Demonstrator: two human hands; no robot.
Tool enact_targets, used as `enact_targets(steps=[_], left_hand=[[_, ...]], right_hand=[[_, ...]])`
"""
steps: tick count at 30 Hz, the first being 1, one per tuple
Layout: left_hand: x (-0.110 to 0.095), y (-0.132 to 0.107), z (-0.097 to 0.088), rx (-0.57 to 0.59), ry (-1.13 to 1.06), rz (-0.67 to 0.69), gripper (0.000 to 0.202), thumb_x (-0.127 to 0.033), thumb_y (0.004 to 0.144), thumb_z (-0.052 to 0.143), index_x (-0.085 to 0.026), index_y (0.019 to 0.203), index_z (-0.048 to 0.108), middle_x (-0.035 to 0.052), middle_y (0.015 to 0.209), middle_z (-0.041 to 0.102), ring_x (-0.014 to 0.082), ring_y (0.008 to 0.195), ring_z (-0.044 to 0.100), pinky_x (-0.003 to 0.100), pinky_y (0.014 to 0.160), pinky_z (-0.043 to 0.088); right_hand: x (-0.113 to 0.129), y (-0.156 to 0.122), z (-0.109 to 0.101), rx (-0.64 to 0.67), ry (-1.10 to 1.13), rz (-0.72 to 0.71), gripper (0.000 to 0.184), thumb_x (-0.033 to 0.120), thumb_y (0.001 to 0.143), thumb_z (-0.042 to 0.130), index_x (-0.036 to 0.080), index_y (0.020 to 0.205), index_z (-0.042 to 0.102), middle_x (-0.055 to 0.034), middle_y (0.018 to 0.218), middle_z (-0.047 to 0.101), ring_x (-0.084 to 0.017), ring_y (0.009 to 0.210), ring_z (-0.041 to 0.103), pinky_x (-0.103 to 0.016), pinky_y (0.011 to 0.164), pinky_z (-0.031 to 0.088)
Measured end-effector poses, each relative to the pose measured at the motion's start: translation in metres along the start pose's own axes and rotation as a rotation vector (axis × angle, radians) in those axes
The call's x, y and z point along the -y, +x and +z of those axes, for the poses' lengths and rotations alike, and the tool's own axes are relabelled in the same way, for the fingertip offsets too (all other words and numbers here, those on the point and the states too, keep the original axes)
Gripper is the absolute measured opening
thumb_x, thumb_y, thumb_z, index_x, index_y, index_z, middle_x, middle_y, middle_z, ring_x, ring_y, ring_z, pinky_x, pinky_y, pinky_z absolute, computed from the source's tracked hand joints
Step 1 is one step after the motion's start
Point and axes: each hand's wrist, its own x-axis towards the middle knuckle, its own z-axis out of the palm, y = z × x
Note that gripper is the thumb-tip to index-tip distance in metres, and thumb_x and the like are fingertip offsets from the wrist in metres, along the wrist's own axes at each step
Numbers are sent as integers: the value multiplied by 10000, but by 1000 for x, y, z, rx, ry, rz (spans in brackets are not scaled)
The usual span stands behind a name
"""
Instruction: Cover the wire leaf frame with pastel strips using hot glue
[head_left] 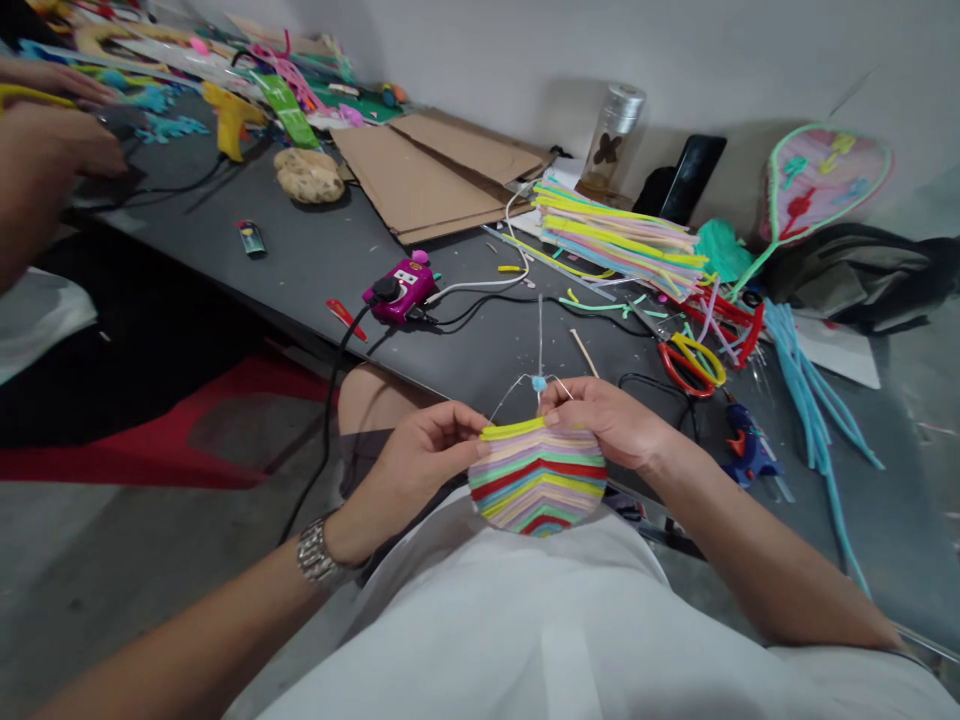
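Observation:
A rounded fan panel (pixel 540 490) covered in striped pipe cleaners in pink, green, red, yellow and blue is held close to the white shirt. Along its upper edge lies a yellow pipe cleaner (pixel 514 429). My left hand (pixel 431 450) is closed, thumb and fingers pinching that strip at the left end. My right hand (pixel 600 415) grips the same edge farther right, its thumb on the yellow strip. Thin wires rise from the panel to a blue knot (pixel 538 383), with a straight stem above. The fingertips behind the panel are hidden.
Around the work lie a purple power adapter (pixel 405 287) with cables, scissors (pixel 691 365), a blue glue gun (pixel 750 445) and a pipe-cleaner bundle (pixel 622 235). Cardboard (pixel 435 180) and a glass bottle (pixel 611 140) stand behind. At left, another person's hand (pixel 64 145) is near a yellow glue gun (pixel 231 118).

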Motion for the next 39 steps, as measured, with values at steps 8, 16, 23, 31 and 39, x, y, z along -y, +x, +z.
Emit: enact_targets(steps=[8, 16, 23, 31, 39], left_hand=[[-25, 27, 20, 137, -27, -13, 269, -381, 703, 807, -150, 820, 734, 27, 769, 696, 124, 656, 584, 232, 603, 449], [-26, 36, 25, 167, 52, -80, 236, -325, 640, 794, -151, 755, 683, -21, 645, 607, 88, 555, 477, 210, 523, 354], [-25, 39, 21, 176, 109, -116, 223, -323, 629, 738, -144, 729, 649, -44, 631, 570, 76, 564, 448, 207, 550, 340], [-16, 40, 15, 161, 97, -112, 210, -326, 650, 710, -147, 721, 627, -43, 666, 556, 73, 584, 442, 214, 587, 351], [-20, 40, 13, 213, 175, -119, 248, -367, 667, 705, -159, 744, 593, -52, 666, 511, 74, 579, 407, 220, 569, 308]], right_hand=[[3, 4, 5, 17, -37, 22, 187, 265, 572, 778, 176, 668, 644, 57, 574, 576, -83, 528, 447, -247, 566, 314], [0, 5, 4, -2, -36, 19, 216, 268, 558, 821, 172, 662, 658, 54, 568, 588, -84, 535, 461, -244, 563, 318], [-3, 5, 1, -33, 2, -5, 309, 320, 564, 881, 166, 758, 696, 31, 662, 647, -105, 597, 535, -256, 606, 384], [-18, -6, -5, -151, -146, -160, 282, 391, 673, 852, 174, 743, 687, 23, 692, 649, -116, 643, 539, -262, 629, 402], [-23, -4, -1, -154, -31, -124, 284, 389, 628, 861, 173, 693, 689, 25, 629, 634, -108, 578, 510, -260, 582, 365]])
